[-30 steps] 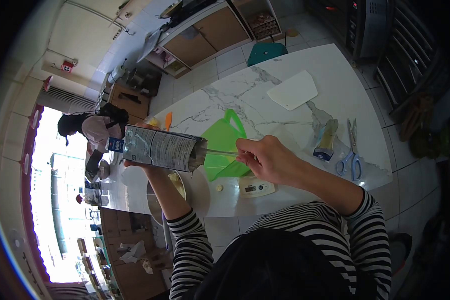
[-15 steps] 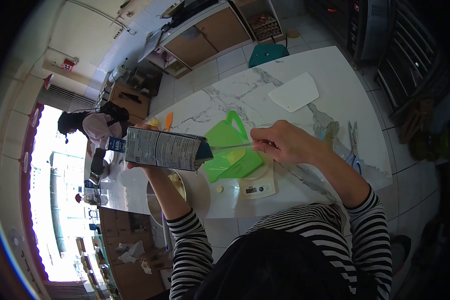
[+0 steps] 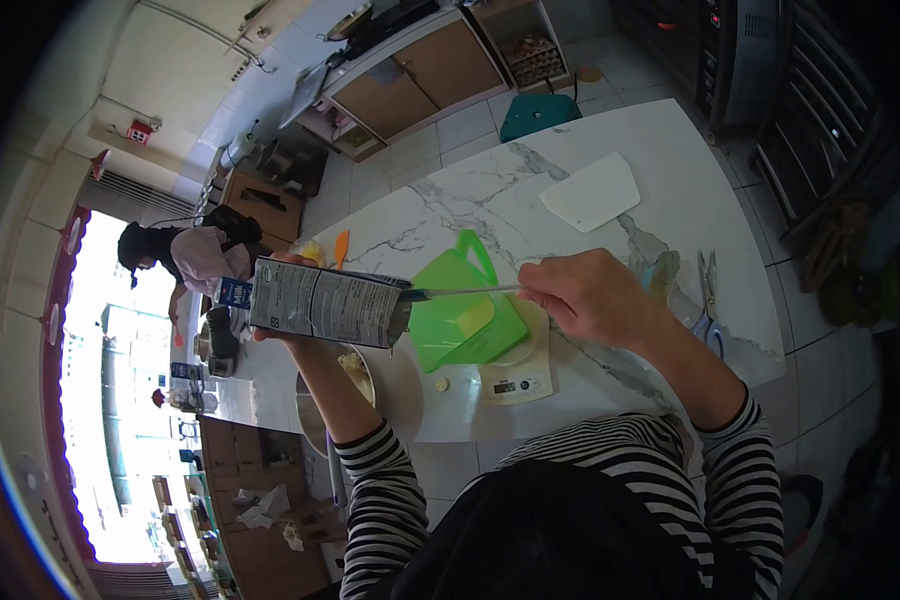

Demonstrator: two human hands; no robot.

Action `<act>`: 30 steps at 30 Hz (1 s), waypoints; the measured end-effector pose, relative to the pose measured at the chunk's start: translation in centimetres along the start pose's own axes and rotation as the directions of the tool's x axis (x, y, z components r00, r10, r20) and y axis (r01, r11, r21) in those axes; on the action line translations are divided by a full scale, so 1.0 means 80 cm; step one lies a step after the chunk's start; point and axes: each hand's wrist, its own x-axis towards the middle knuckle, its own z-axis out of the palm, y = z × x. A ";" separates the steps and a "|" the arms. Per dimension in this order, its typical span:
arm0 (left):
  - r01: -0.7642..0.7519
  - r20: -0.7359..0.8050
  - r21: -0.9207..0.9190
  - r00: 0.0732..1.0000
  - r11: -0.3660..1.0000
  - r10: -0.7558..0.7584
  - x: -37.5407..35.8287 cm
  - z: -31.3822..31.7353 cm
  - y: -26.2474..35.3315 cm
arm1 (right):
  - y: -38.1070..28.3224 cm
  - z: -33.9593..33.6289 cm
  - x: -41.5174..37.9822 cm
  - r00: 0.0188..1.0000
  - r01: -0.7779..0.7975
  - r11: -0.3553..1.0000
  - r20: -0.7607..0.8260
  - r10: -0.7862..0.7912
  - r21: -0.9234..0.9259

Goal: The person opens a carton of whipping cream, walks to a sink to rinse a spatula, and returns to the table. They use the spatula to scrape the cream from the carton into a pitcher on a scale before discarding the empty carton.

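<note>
My left hand (image 3: 288, 258) is wrapped round a milk carton (image 3: 325, 303), tipped on its side with its cut end facing right. Closed on a thin pale handle, my right hand (image 3: 590, 295) holds a spatula (image 3: 470, 292); its blue blade is at the carton's mouth, partly hidden by it. Below this, a translucent green jug (image 3: 450, 335) with something pale yellow in it rests on a white kitchen scale (image 3: 530, 380). A metal bowl (image 3: 310, 400) with pale yellow lumps stands under my left forearm. One small pale piece (image 3: 443, 384) lies beside the scale.
On the marble table (image 3: 400, 215) lie a white board (image 3: 595, 192), scissors (image 3: 708, 300), a crumpled clear bag (image 3: 660, 275) and an orange spatula (image 3: 342, 248). Another person (image 3: 205, 255) works at the far left end. A teal stool (image 3: 538, 115) stands beyond the table.
My right hand has shifted slightly right and down with the spatula. Less of the blue blade's face shows at the carton's mouth. The other person's arm now reaches down to the table.
</note>
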 end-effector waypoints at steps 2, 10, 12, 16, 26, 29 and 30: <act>-0.022 0.037 -0.034 0.999 0.999 0.023 0.003 0.007 -0.005 | 0.003 0.023 0.000 0.999 -0.018 1.000 -0.041 0.018 0.005; -0.112 0.001 0.078 0.994 0.991 0.113 0.005 0.011 -0.006 | 0.003 0.045 -0.006 0.983 -0.178 0.950 0.081 0.163 0.256; -0.153 0.028 0.126 0.988 0.980 0.150 0.005 0.009 -0.007 | 0.003 0.051 -0.007 0.994 -0.104 0.960 0.003 0.107 0.259; -0.085 0.011 0.045 0.996 0.995 0.085 0.004 0.020 -0.009 | 0.000 0.045 -0.004 0.954 -0.284 0.896 0.188 0.232 0.340; -0.059 0.095 0.173 0.995 0.983 0.043 -0.008 -0.023 0.002 | 0.014 -0.009 0.002 0.940 -0.239 0.963 0.279 0.197 0.125; -0.121 0.117 0.238 0.989 0.964 0.096 -0.008 -0.030 0.003 | 0.010 -0.024 -0.002 0.950 -0.201 0.978 0.251 0.183 0.050; -0.123 0.116 0.239 0.988 0.963 0.097 -0.008 -0.023 0.002 | 0.009 -0.028 -0.003 0.953 -0.206 0.977 0.236 0.190 0.045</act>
